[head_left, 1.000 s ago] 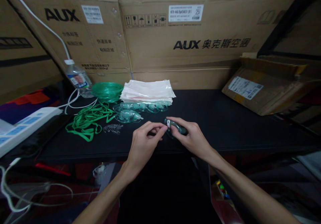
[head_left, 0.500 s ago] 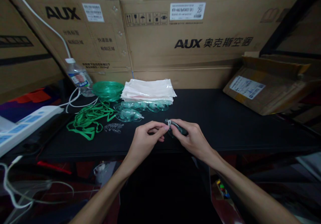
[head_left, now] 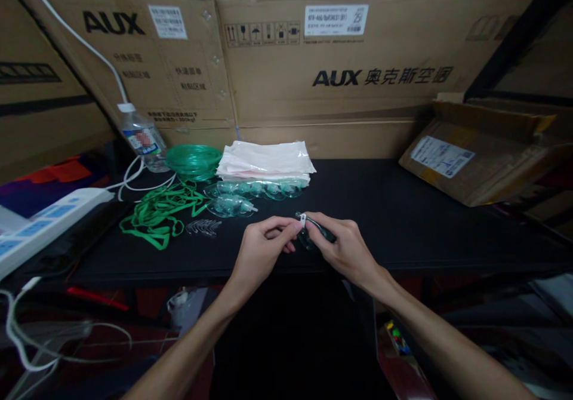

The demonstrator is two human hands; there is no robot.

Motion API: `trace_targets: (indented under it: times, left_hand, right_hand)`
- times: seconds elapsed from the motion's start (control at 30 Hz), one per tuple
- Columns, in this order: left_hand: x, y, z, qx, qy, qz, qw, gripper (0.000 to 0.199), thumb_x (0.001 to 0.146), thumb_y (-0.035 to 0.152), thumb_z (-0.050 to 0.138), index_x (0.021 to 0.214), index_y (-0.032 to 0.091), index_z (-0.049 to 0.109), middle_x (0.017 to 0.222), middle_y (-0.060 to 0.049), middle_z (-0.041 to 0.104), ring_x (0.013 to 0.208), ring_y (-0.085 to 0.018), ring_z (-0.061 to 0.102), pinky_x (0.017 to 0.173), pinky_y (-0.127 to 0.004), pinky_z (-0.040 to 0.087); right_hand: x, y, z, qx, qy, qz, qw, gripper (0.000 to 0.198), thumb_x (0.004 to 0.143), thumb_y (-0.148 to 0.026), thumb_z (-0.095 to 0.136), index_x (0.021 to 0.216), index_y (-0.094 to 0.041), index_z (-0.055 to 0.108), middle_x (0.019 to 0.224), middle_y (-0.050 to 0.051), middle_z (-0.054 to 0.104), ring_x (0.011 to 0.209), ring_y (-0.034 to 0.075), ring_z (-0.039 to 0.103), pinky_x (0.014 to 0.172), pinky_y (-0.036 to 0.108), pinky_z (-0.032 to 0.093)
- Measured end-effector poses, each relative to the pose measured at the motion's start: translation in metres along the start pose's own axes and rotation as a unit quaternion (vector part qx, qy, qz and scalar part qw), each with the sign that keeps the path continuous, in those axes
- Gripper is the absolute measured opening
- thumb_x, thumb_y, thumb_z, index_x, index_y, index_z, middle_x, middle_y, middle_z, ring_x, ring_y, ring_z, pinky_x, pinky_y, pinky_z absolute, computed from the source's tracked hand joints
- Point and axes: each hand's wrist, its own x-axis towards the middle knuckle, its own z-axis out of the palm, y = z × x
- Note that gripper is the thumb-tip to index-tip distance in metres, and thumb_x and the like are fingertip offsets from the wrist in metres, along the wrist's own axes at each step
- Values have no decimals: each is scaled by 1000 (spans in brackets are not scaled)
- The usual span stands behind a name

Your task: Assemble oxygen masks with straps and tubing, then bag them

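Note:
Near the front edge of the table, my right hand (head_left: 342, 239) is closed around a dark green, see-through oxygen mask (head_left: 306, 240), much of it hidden behind the fingers. A small white piece (head_left: 303, 220) sits at the mask's upper edge. My left hand (head_left: 268, 239) pinches that white piece between thumb and forefinger, its other fingers curled. Left of my hands lie another clear green mask (head_left: 230, 205), several small clear curved strips (head_left: 203, 227) and a tangle of green elastic straps (head_left: 163, 212).
Behind the masks are a stack of white packets (head_left: 266, 158) and a coil of green tubing (head_left: 193, 161). A plastic bottle (head_left: 142, 140) and a power strip (head_left: 54, 227) stand at left. An open carton (head_left: 474, 155) is at right, with large cardboard boxes (head_left: 277, 101) along the back.
Both hands keep nearly the same place and grip. The white piece shows slightly more upright and brighter between the fingertips. Nothing on the table has moved.

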Motion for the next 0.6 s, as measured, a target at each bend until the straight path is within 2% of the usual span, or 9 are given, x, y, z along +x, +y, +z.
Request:
trace_targets:
  times: [0.17, 0.47, 0.6]
  left_hand:
    - [0, -3, 4, -5, 9, 2, 1000, 23, 82, 37, 78, 88, 15, 80, 72, -2, 75, 57, -13, 66, 56, -23, 57]
    - [-2, -3, 6, 5, 16, 20, 1000, 24, 84, 37, 74, 90, 15, 80, 72, -1, 74, 59, -14, 68, 59, -25, 58]
    - [-5, 0, 4, 49, -4, 47, 998, 22, 88, 36, 72, 88, 16, 80, 70, -1, 71, 58, -13, 66, 57, -23, 56]
  right_hand:
    - [-3, 6, 3, 1, 7, -15, 1000, 30, 99, -22, 54, 120, -22, 75, 113, 7, 81, 95, 24, 78, 85, 34, 61]
    - [-2, 3, 6, 0, 16, -3, 1000, 31, 97, -21, 53, 117, -21, 76, 105, 8, 82, 90, 25, 78, 85, 36, 60]
    - [0, -3, 2, 12, -1, 33, 999, 29, 98, -20, 53, 115, -20, 76, 98, 6, 82, 81, 21, 76, 74, 29, 58]
